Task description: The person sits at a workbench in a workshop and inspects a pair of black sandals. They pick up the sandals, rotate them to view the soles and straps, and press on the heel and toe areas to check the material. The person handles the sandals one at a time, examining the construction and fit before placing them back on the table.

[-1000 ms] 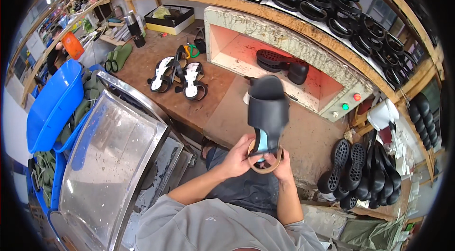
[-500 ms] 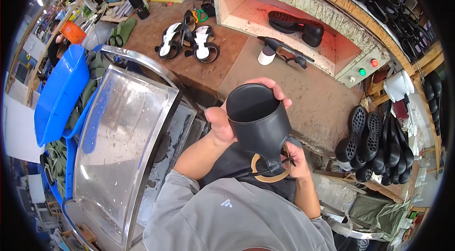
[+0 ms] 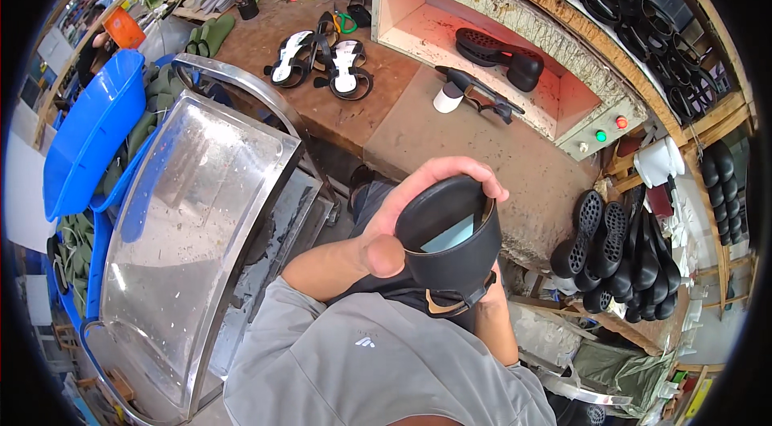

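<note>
In front of my chest is a black leather shoe upper (image 3: 460, 265), its wide round opening tilted up towards me. A pale surface shows inside the opening. My left hand (image 3: 384, 221) is wrapped round it, thumb on the near left side and fingers over the far rim. A narrow strap (image 3: 450, 305) with tan lining hangs at its lower edge. Close to that strap, my right hand (image 3: 492, 291) is below and behind the upper; its fingers are mostly hidden. On the bench ahead, a pair of black sandals (image 3: 346, 72) with white footbeds lies beside green-handled scissors (image 3: 346, 22).
A pale heater box (image 3: 579, 136) with a reddish interior holds a black sole (image 3: 498, 56). Before it lie a white cup-shaped item (image 3: 448, 98) and a black tool (image 3: 490, 96). Black soles (image 3: 627, 257) hang at right. A metal-framed clear cover (image 3: 185, 241) and blue basins (image 3: 92, 136) stand left.
The upper has tilted and moved slightly down and right, so a pale surface now shows inside. My left fingers reach further over its far rim. My right hand is more hidden behind it.
</note>
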Demonstrator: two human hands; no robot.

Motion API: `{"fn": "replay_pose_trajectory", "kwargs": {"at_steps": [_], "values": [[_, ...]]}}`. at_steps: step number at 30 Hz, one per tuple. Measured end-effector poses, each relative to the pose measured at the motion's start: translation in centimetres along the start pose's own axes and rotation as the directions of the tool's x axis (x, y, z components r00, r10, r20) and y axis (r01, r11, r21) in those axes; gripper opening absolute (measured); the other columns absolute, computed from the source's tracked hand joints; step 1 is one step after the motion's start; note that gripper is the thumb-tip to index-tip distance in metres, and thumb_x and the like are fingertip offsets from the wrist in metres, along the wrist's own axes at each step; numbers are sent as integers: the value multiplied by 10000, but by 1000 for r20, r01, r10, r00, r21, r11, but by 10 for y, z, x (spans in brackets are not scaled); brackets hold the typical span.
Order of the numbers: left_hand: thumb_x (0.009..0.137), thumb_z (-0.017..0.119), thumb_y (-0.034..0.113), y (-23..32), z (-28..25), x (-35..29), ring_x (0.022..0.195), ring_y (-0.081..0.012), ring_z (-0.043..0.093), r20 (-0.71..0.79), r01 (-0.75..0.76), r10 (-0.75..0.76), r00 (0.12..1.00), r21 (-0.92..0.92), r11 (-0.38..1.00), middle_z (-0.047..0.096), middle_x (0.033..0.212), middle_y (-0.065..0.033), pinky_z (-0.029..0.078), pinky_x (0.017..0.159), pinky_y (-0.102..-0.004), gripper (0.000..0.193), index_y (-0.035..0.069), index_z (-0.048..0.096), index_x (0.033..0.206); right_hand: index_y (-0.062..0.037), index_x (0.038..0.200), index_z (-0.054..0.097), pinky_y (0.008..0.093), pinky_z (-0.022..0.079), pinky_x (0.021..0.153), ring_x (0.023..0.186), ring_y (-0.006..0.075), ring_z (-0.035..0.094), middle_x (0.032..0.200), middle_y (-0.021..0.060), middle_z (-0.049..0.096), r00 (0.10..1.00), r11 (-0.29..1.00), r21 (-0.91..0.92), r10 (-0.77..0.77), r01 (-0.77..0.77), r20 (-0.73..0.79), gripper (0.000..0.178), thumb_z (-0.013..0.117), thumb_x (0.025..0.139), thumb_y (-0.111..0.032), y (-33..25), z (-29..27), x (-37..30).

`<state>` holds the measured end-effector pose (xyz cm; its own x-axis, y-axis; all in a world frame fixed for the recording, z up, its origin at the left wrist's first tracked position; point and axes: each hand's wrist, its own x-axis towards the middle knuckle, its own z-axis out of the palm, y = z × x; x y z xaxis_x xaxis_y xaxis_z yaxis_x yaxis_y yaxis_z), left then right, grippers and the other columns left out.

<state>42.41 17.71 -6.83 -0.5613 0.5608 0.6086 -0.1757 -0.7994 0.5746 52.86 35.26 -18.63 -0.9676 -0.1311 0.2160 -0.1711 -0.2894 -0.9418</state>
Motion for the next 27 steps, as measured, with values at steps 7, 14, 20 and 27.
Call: {"fn": "replay_pose_trajectory", "kwargs": {"at_steps": [7,14,20,27], "values": [[797,560,633,11,2,-2,1194,-202,458,46,70,-76,996,115,991,407,1339,-153,379,992,-337,921,-44,298,1364,26,1103,568,273,439,830,959,119,563,1036,35,617,997,995,102,-3,10,-73,248,560,870,-59,-23,15,-7],[960,450,420,-5,-100,22,1077,-207,569,-313,289,-156,937,442,849,591,1153,-138,437,937,-334,560,-66,493,1235,-23,988,556,210,404,737,795,75,489,850,-22,526,945,940,-338,-67,-47,-319,174,564,827,39,-19,-39,2],[852,624,142,-52,-286,80,964,-191,608,-516,515,-96,851,789,335,636,1062,-118,470,856,-299,363,-17,570,1173,-28,969,573,223,458,692,773,84,593,845,12,629,738,960,-209,-2,-189,-674,109,594,913,-119,4,-102,23],[830,608,28,-121,-363,158,936,-180,609,-277,319,-272,922,940,124,607,1047,-95,485,841,-292,298,9,593,1127,-16,1041,592,231,408,702,763,87,488,818,2,571,662,743,-620,-334,-254,-671,224,613,904,-192,-4,-167,63]]}}
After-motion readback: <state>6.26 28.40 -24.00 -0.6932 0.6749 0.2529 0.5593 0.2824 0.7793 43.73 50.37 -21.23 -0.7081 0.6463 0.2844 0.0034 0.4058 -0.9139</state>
